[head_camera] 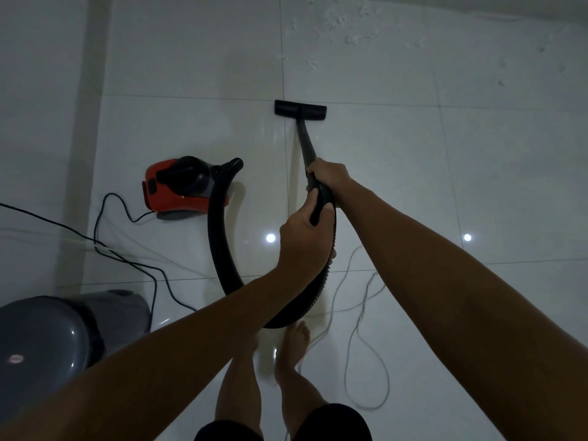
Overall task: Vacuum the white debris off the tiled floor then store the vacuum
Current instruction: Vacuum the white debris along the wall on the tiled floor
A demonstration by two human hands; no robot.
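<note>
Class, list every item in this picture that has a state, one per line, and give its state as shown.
left hand: grips the hose
right hand: grips the wand
floor nozzle: flat on the tiles, short of the debris
white debris: scattered, not yet vacuumed
hose: looped from canister to hands
red canister vacuum: standing on the floor, cord attached
black power cord: trailing loose
white cable: lying loose in loops

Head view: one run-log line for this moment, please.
phase: vacuuming | right hand: grips wand | left hand: grips hose | floor nozzle: short of white debris | canister: on floor
</note>
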